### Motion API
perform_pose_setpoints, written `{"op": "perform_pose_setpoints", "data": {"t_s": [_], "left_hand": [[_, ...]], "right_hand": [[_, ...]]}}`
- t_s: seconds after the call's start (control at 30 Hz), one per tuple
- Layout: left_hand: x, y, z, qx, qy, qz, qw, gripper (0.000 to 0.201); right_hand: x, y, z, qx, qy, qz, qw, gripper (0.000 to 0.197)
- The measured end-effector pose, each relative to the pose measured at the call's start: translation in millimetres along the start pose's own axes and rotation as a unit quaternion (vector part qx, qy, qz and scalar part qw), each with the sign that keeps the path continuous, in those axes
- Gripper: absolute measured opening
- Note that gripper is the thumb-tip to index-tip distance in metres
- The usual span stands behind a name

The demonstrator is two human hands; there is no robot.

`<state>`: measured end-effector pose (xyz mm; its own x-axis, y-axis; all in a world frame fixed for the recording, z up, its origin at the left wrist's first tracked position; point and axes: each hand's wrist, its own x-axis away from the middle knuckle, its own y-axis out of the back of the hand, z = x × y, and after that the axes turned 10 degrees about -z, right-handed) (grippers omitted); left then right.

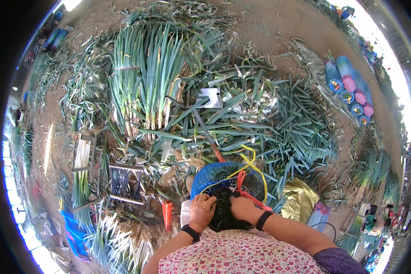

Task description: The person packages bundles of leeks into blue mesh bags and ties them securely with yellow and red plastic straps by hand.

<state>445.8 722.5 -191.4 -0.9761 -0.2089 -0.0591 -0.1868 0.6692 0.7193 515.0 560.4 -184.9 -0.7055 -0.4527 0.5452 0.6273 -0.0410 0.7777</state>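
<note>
At my lap lies a blue piece (211,173) that looks like fabric or netting, with a dark rounded area (223,211) below it. My left hand (202,211) rests at the left edge of that dark area, its fingers bent and closed. On the opposite edge, my right hand (245,209) is curled with its fingertips over the dark area; what either hand grips is hidden. A red-orange strap (242,186) runs close by my right hand. Yellow cord (253,166) loops above it and along the blue piece.
Ahead, cut green leaves (301,128) cover the ground around a large tied bundle of leeks (146,75). A long blade (202,123) with a red end points toward me. At left stand a slatted wooden frame (125,182) and an orange-red object (167,214). Netted bundles (347,86) lie at far right.
</note>
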Motion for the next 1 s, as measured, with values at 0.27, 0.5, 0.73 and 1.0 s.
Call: {"op": "perform_pose_setpoints", "data": {"t_s": [0.27, 0.5, 0.73, 1.0], "left_hand": [[-9, 7, 13, 0.034, 0.009, 0.027, 0.999, 0.018], [-4, -3, 25, 0.054, -0.042, 0.11, 0.992, 0.015], [-10, 27, 7, 0.114, 0.017, 0.144, 0.983, 0.017], [-9, 18, 13, 0.13, -0.005, 0.146, 0.981, 0.014]], "right_hand": [[-22, -34, -13, -0.014, 0.075, -0.06, 0.995, 0.021], [-55, -99, -48, 0.149, 0.256, 0.111, 0.949, 0.018], [-74, -74, -24, 0.19, 0.246, 0.256, 0.915, 0.023], [-100, -177, -76, 0.266, 0.374, 0.248, 0.853, 0.026]]}}
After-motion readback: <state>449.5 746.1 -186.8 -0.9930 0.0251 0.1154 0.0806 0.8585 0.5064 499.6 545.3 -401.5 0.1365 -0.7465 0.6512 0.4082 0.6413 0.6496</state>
